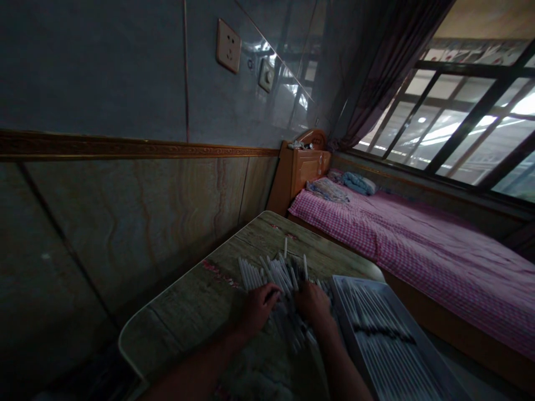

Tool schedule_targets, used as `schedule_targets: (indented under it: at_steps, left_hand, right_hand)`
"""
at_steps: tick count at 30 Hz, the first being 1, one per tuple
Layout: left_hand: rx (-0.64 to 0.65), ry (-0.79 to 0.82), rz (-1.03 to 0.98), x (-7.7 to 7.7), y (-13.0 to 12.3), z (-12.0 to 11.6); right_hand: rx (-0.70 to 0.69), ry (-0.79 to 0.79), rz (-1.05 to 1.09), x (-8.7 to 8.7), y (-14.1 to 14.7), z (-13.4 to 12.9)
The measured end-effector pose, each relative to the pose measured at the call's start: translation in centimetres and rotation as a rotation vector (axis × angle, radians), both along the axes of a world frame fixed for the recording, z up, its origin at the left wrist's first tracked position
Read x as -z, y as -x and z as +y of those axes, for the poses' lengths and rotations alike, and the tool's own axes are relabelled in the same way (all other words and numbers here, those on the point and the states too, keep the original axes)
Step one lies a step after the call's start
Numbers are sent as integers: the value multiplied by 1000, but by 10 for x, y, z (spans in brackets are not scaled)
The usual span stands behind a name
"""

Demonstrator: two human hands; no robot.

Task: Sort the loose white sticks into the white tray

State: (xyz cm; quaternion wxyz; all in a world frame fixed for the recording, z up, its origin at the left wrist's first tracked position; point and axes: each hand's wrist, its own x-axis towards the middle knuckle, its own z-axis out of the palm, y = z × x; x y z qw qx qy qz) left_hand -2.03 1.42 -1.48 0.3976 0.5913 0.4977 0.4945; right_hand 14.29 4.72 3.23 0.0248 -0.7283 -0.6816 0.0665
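On the table lies a loose pile of thin white pen-like sticks (278,271), some with dark parts. My left hand (259,306) is at the pile's near left side, fingers curled and thumb close to the forefinger; what they hold, if anything, is too dark to make out. My right hand (312,303) is closed at the pile's right side, and a white pen-like stick (305,267) juts up from its fingers. Right of that hand, a shallow pale box (340,303) holds rows of similar white sticks with a dark band across their middle.
The marble-patterned table (188,312) has rounded corners and stands near a tiled wall (167,200). Beyond it is a bed (401,239) with a pink checked sheet and a wooden headboard (307,164). A socket (228,46) is on the wall. The room is dim.
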Motion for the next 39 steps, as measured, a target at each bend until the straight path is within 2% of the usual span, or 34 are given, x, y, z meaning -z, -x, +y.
schedule_targets:
  at_steps: [4, 6, 10, 13, 16, 18, 20, 24, 30, 39]
  left_hand:
    - [7, 33, -69, 1, -2, -1]
    - [13, 45, -116, 3, -3, -2]
    - [71, 83, -231, 2, -8, -4]
    - [88, 126, -323, -4, -10, -7]
    - [14, 193, -391, -10, -11, -7]
    - [-39, 247, -461, -13, -11, -7]
    - [-63, 281, -525, -13, -13, -6]
    - [-44, 294, -574, -11, -16, -3]
    - [2, 294, -621, -11, -15, -3]
    - [28, 367, -799, -11, -11, -4]
  right_hand:
    - [20, -8, 27, -6, -8, -11]
    - [7, -64, 79, -5, -8, -21]
    - [-159, -239, 326, 6, 2, -46]
    - [-281, -301, 491, 15, 9, -57]
    - [-271, -282, 578, 15, 1, -53]
    - [-150, -240, 490, 9, -10, -44]
    - [-28, -163, 289, 3, -21, -34]
    - [14, -7, -18, -4, -26, -19]
    - [-3, 23, -107, -4, -20, -15]
    - [-16, 30, -157, -9, -23, -26]
